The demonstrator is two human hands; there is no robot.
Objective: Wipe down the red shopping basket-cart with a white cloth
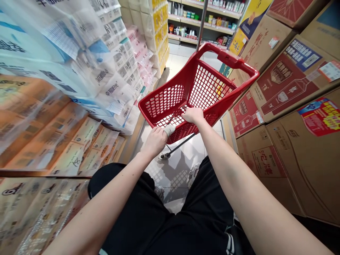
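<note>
A red plastic shopping cart [183, 102] with a mesh basket stands in front of my legs, its handle [231, 60] on the far side. My right hand [193, 115] is closed over the near rim of the basket. Farther left, my left hand [156, 141] is curled shut at the basket's near corner, around a small whitish crumpled piece [169, 130] whose kind I cannot make out. Through the mesh I see floor, and a caster [165, 156] shows below. A grey metal pole [202, 24] rises beside the handle.
Plastic-wrapped packs [106, 71] are stacked high along the left, above orange packs [71, 141]. Cardboard boxes [287, 85] form a wall on the right, close to the cart. Shelves [207, 19] with bottles and jars stand beyond. Pale floor tiles [175, 60] run between.
</note>
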